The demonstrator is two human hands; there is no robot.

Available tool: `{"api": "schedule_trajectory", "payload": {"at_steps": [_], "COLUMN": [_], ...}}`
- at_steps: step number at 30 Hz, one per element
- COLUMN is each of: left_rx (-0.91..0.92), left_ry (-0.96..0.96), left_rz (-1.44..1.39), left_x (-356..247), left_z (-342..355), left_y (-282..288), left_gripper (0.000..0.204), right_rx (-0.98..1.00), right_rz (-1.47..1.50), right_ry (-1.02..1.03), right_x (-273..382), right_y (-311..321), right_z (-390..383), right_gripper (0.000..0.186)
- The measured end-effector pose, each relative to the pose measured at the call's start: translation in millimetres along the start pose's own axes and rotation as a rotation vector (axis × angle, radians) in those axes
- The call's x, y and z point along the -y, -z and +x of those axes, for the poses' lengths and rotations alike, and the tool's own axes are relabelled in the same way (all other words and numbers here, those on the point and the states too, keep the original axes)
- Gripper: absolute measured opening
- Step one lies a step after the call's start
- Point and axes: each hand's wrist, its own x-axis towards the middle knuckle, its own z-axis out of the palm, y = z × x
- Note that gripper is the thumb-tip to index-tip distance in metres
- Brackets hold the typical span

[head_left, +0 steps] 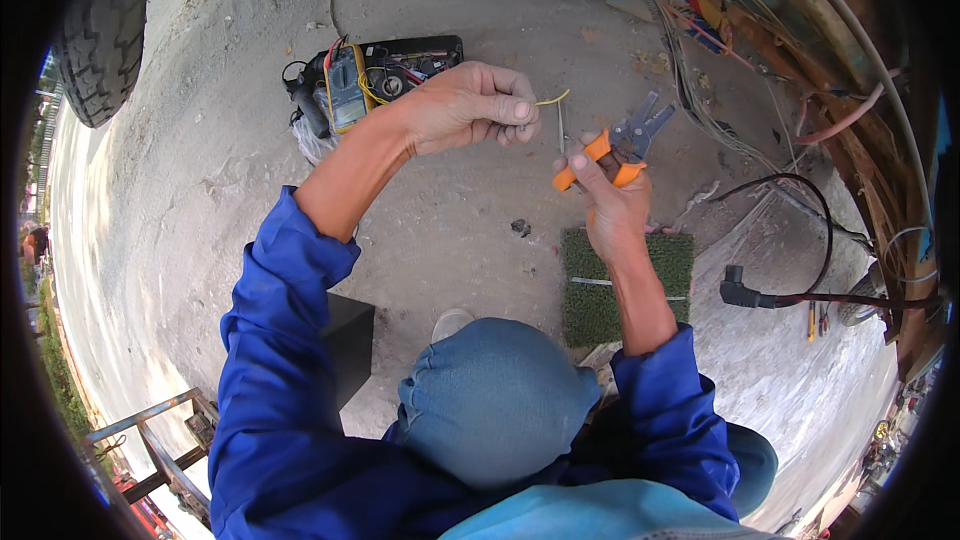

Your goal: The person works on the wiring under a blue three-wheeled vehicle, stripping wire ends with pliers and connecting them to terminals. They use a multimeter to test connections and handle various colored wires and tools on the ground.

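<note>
My left hand [470, 108] is closed, thumb against the fingers, with a short yellow wire [553, 99] sticking out to the right of the fingertips. My right hand [618, 208] grips a pair of orange-handled wire-stripping pliers [632, 132], their grey jaws pointing up and away to the right. Beside the handles stands a thin grey rod [561, 128], its lower end near my right thumb; I cannot tell whether that hand holds it. The wire's free end is apart from the plier jaws.
A yellow multimeter [347, 90] lies by a black open case [440, 46] of parts. A green turf mat [627, 300] is below my right hand. A black cable plug [745, 290] and loose wires [690, 90] lie right. A tyre [103, 30] stands far left, a dark box [350, 345] beside my knee.
</note>
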Motion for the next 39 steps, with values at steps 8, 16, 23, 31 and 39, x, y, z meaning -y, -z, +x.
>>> {"api": "schedule_trajectory", "payload": {"at_steps": [8,16,23,31,39], "left_rx": [0.024,-0.041,-0.16,-0.161,-0.416], "left_ry": [0.117,0.163,0.138,0.102,0.06], "left_rz": [0.154,0.259,0.334,0.303,0.253], "left_x": [-8,-33,-49,-52,-51], "left_z": [9,12,11,-6,-13], "left_y": [-44,-77,-110,-125,-134], "left_gripper": [0.025,0.034,0.033,0.03,0.026], "right_rx": [-0.036,-0.052,-0.071,0.021,0.001], "right_rz": [0.101,0.175,0.218,0.376,0.329], "right_ry": [0.194,0.249,0.291,0.171,0.161], "right_x": [50,63,78,89,86], "right_y": [-28,-16,-13,-20,-30], "right_z": [-11,-11,-15,-13,-5], "right_gripper": [0.031,0.029,0.028,0.026,0.024]}}
